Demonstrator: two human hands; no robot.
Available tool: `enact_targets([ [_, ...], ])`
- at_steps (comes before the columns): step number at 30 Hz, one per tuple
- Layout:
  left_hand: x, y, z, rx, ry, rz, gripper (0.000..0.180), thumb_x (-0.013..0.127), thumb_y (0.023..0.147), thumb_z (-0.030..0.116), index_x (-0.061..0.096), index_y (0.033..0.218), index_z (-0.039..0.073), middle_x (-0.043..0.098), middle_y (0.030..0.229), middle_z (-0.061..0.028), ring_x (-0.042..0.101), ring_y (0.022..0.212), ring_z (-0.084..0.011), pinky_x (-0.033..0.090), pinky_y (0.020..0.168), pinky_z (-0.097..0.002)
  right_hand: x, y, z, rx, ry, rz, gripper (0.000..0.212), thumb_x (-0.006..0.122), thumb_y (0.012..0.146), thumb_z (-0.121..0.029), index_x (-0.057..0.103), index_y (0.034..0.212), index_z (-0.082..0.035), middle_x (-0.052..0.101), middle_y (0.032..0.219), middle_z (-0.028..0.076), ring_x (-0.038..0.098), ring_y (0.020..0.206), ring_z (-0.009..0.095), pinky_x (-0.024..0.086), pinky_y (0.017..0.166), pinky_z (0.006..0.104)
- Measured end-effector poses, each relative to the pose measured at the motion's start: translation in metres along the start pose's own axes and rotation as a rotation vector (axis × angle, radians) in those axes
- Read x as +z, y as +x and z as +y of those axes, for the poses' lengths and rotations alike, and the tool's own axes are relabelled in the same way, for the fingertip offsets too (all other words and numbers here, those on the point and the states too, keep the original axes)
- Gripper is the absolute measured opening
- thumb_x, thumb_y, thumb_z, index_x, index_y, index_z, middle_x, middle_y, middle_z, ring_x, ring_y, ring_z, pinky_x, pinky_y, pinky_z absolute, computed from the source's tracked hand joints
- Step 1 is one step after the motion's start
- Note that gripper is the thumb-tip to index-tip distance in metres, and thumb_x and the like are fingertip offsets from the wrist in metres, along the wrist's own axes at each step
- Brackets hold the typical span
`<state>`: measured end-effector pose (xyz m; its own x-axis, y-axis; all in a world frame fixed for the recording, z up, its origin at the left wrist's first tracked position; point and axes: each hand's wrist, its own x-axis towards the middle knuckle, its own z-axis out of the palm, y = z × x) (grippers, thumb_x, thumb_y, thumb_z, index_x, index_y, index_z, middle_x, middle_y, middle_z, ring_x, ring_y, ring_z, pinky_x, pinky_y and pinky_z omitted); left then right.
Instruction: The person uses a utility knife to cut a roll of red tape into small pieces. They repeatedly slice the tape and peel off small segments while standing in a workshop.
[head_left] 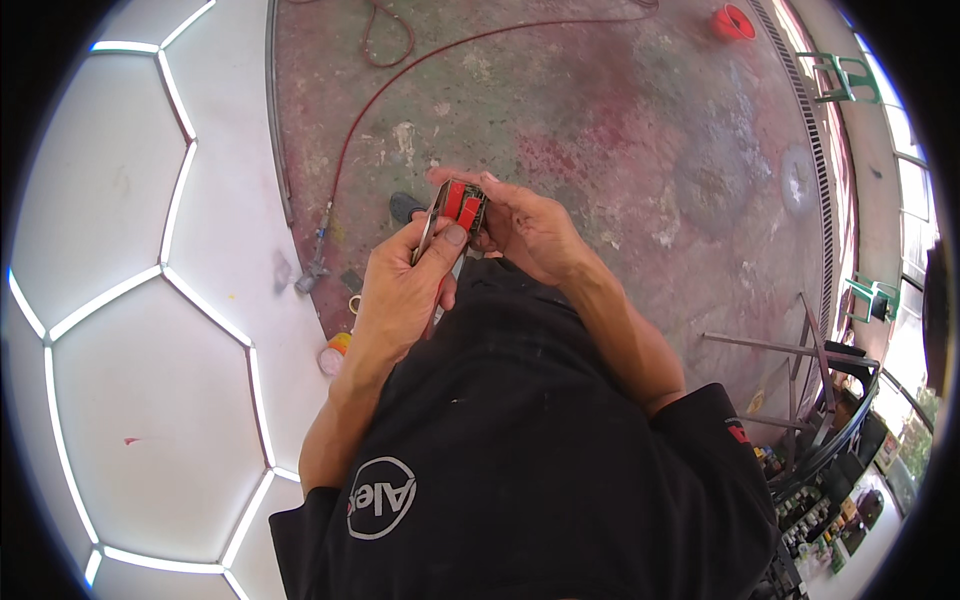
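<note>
Close in front of my body, both hands meet around a small flat item with red and dark faces (464,205); its exact kind I cannot make out. My left hand (408,275) grips its near left side, the thumb pressed on the front. A thin greyish strip (429,232) stands along that side, also within the left hand's grasp. From the right, my right hand (530,225) closes around the far and right edges. Some of its fingers pass behind the item and are partly hidden. Below the hands hangs my black shirt (560,400).
A white wall with glowing hexagon light strips (160,270) fills the left. A red hose (400,80) curves over the stained floor (620,150). Far right are a red bucket (733,22) and a green stool (850,80); nearer right stands a metal frame (800,350).
</note>
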<state>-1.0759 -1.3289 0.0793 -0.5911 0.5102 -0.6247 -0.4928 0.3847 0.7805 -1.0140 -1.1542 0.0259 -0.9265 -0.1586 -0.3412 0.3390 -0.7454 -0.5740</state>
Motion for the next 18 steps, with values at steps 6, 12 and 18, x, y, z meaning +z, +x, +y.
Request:
enact_targets([
  [6, 0.001, 0.002, -0.001, 0.006, 0.039, -0.002, 0.038, 0.061, 0.104, 0.041, 0.068, 0.125, 0.01, 0.054, 0.057, 0.001, 0.041, 0.037, -0.0059, 0.029, 0.035, -0.0244, -0.002, 0.0, 0.008, 0.011, -0.04, 0.008, 0.066, 0.035, 0.108, -0.05, 0.045, 0.154, -0.003, 0.067, 0.122, 0.001, 0.044, 0.084, 0.01, 0.032, 0.074, 0.0259],
  [12, 0.002, 0.0, 0.004, -0.048, -0.006, 0.027, 0.03, 0.064, 0.104, 0.03, 0.07, 0.113, 0.002, 0.069, 0.087, 0.0003, 0.048, 0.053, -0.0027, 0.035, 0.047, -0.0201, -0.003, 0.002, 0.016, 0.026, -0.006, 0.022, 0.064, 0.034, 0.108, -0.048, 0.047, 0.152, -0.002, 0.067, 0.123, 0.001, 0.046, 0.087, 0.011, 0.033, 0.077, 0.027],
  [18, 0.004, -0.005, 0.0, -0.033, -0.007, 0.039, 0.029, 0.064, 0.104, 0.029, 0.07, 0.114, 0.002, 0.072, 0.094, -0.0016, 0.048, 0.053, -0.0034, 0.037, 0.049, -0.0203, -0.001, -0.001, 0.02, 0.016, 0.001, 0.034, 0.063, 0.036, 0.108, -0.047, 0.052, 0.149, -0.002, 0.068, 0.122, 0.001, 0.046, 0.086, 0.01, 0.034, 0.077, 0.0271],
])
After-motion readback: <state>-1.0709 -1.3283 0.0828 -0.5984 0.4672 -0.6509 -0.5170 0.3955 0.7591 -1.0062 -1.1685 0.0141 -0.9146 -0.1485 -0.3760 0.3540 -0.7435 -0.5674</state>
